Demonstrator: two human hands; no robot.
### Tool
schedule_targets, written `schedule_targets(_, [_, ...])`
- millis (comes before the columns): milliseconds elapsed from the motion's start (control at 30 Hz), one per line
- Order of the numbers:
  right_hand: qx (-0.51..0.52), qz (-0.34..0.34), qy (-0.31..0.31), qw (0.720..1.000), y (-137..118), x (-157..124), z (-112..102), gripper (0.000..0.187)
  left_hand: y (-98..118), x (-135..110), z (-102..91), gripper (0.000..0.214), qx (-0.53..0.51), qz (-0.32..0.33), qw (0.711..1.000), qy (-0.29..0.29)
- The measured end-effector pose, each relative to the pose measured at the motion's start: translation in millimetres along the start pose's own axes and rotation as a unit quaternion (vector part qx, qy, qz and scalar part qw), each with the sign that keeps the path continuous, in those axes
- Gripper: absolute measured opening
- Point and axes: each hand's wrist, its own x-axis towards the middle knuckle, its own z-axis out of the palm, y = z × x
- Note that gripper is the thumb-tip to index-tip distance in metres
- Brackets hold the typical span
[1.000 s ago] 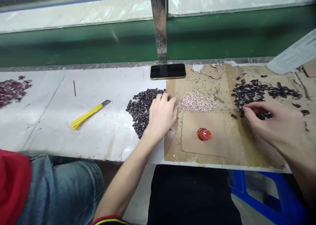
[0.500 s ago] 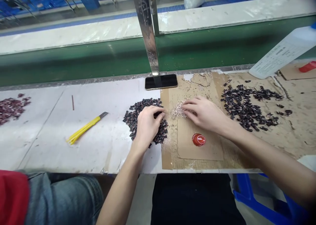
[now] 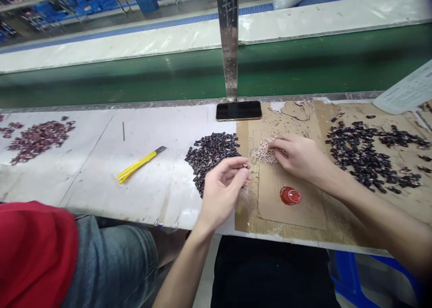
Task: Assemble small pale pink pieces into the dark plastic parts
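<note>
My left hand [image 3: 222, 188] is raised just over the right edge of a pile of small black pieces [image 3: 212, 148]. Its thumb and fingers are pinched together, and a tiny bit shows at the fingertips, too small to make out. My right hand [image 3: 302, 157] rests with fingertips pressed together in a heap of tiny beige pieces [image 3: 265, 150] on the cardboard; what they grip is hidden. Below that heap, a small red cap-like cup [image 3: 290, 195] with a shiny rim sits on a cardboard square [image 3: 303, 215].
A phone [image 3: 239, 110] lies at the foot of a metal post [image 3: 230, 60]. To the right are more black pieces [image 3: 361, 155] and a translucent bottle [image 3: 401, 94]. A yellow-handled knife [image 3: 140, 164] and reddish pieces [image 3: 40, 139] lie left. Someone in red [image 3: 37, 249] sits close on the left.
My left hand has lifted off the black pile and moved right, toward the cardboard. My right hand stays at the beige heap. The whole view has shifted left.
</note>
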Motion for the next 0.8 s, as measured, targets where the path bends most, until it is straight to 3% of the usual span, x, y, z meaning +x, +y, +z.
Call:
schedule_targets(67, [0.059,0.038,0.059,0.996,0,-11,-10,0.019,-2,-12,9.0,0.012,-0.009,-0.007,1.0,0.016])
schedule_targets(133, [0.212,0.134,0.133,0.959,-5,-27,-21,0.008,-4,-22,20.6,0.009,0.019,0.029,0.999,0.036])
schedule_targets(200, [0.412,0.237,0.155,0.866,-17,-47,-30,0.007,-6,-28,33.8,0.007,0.073,0.11,0.991,0.038])
schedule_targets(267, [0.566,0.285,0.108,0.766,-34,-64,-36,0.009,-8,-30,46.7,0.008,0.125,0.203,0.971,0.029])
schedule_targets(300, [0.61,0.294,0.087,0.731,-44,-71,-37,0.008,-9,-30,52.4,0.011,0.145,0.242,0.959,0.026])
schedule_targets(367, [0.653,0.306,0.067,0.689,-61,-78,-39,0.005,-11,-30,61.2,0.017,0.175,0.299,0.938,0.026])
schedule_targets(633, [0.69,0.349,0.141,0.618,-87,-75,-42,0.009,-19,-26,66.1,0.017,0.249,0.449,0.855,0.071])
schedule_targets(800, [0.678,0.352,0.167,0.623,-90,-77,-37,0.012,-17,-24,63.2,0.015,0.287,0.475,0.829,0.067])
